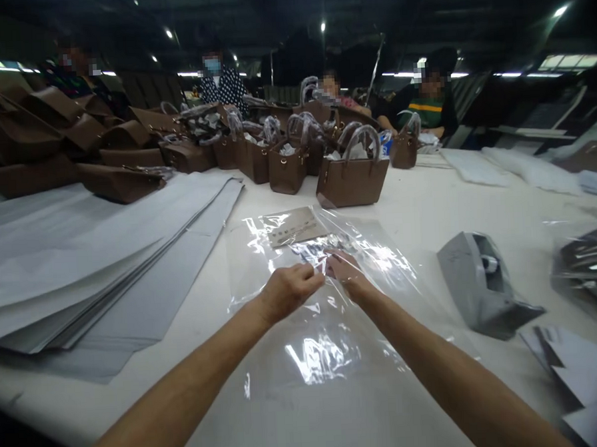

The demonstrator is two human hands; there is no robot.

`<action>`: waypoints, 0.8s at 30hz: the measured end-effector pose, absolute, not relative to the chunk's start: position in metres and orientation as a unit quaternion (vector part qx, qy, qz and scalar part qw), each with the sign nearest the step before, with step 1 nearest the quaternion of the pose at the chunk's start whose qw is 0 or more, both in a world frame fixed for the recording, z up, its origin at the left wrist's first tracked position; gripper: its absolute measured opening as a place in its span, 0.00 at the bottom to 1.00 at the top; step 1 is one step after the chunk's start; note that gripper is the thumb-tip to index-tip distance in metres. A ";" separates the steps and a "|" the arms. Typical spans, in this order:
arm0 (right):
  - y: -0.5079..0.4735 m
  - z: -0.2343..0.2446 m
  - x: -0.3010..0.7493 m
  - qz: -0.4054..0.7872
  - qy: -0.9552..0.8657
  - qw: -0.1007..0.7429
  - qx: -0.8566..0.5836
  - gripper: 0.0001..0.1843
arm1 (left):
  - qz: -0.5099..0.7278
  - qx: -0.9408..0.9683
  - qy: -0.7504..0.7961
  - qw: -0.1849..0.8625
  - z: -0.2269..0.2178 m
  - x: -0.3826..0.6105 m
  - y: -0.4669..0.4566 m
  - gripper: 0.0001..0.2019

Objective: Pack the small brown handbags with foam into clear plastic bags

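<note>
Forearms reach across the tabletop; left hand fingers pinch a clear plastic bag, right hand fingers touch it, their grip unclear.

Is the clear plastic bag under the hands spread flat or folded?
Spread flat: the clear plastic bag lies smooth and wide on the white table.

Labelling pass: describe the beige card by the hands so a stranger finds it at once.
On the white table, find the clear plastic bag that the left hand and right hand touch. At the bag's far end lies the beige card, seen through the film. It is flat and pale, unlike the upright brown handbags behind it.
</note>
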State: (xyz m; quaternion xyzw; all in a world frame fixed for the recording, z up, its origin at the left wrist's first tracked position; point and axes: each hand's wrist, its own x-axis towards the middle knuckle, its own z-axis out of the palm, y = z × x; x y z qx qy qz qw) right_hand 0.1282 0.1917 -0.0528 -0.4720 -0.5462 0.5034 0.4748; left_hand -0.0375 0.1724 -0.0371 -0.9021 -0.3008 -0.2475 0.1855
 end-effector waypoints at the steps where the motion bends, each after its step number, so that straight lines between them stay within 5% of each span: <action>1: 0.175 -0.055 0.141 0.502 -0.555 0.452 -0.486 0.15 | -0.246 -0.902 -0.308 0.175 -0.041 -0.039 0.174 0.08; 4: 0.121 -0.062 0.187 0.445 -0.649 0.370 -0.493 0.12 | -0.250 -0.899 -0.327 0.148 -0.052 -0.041 0.176 0.11; 9: 0.066 -0.084 0.242 0.163 -0.889 0.173 -0.391 0.20 | -0.287 -0.871 -0.380 0.120 -0.054 -0.033 0.183 0.12; 12: 0.062 -0.092 0.243 0.144 -0.892 0.178 -0.389 0.14 | -0.324 -0.835 -0.431 0.110 -0.045 -0.032 0.188 0.12; 18: 0.081 -0.098 0.219 0.165 -0.797 0.202 -0.544 0.22 | -0.355 -0.797 -0.480 0.092 -0.023 -0.038 0.191 0.11; 21: 0.101 -0.100 0.213 0.189 -0.797 0.198 -0.539 0.09 | -0.350 -0.800 -0.480 0.080 -0.017 -0.035 0.190 0.11; 24: 0.115 -0.094 0.217 0.199 -0.809 0.194 -0.518 0.07 | -0.348 -0.799 -0.485 0.073 -0.014 -0.034 0.189 0.11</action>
